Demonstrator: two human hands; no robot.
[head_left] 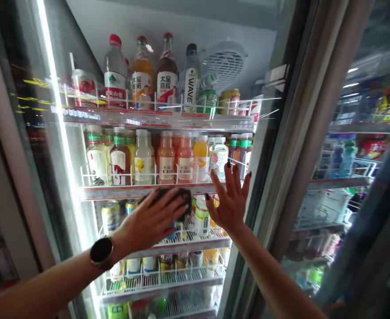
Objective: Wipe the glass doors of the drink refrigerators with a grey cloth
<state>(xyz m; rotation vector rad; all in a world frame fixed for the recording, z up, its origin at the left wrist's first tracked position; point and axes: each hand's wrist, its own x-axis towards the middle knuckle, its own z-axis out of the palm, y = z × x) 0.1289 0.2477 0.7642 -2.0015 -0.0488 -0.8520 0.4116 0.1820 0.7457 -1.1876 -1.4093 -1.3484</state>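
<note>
1. Head view, left hand: the left hand [151,221] lies flat, fingers straight and nearly together, over what seems to be a dark cloth [185,201] in front of the glass door [181,17]. Only the cloth's upper and right parts show; the palm and fingers cover the rest. A dark-faced watch [102,250] sits on this wrist.
2. Head view, right hand: the right hand [230,204] is open and bare, fingers spread, to the right of the cloth and well apart from it. I cannot tell whether its palm touches the glass.
3. Head view, behind the glass: the fingertips overlap the lower part of a white-labelled bottle [220,153] on the second shelf. The left hand and cloth hide much of the third shelf, where cans [111,215] show at the left. The lowest shelf [177,305] is cut off by the bottom edge, its contents hard to name.
4. Head view, edges: reflections and a bright light strip [53,79] streak the glass at left. The neighbouring cooler [341,155] at right is too blurred for its labels to be read. Both forearms run out of frame.
</note>
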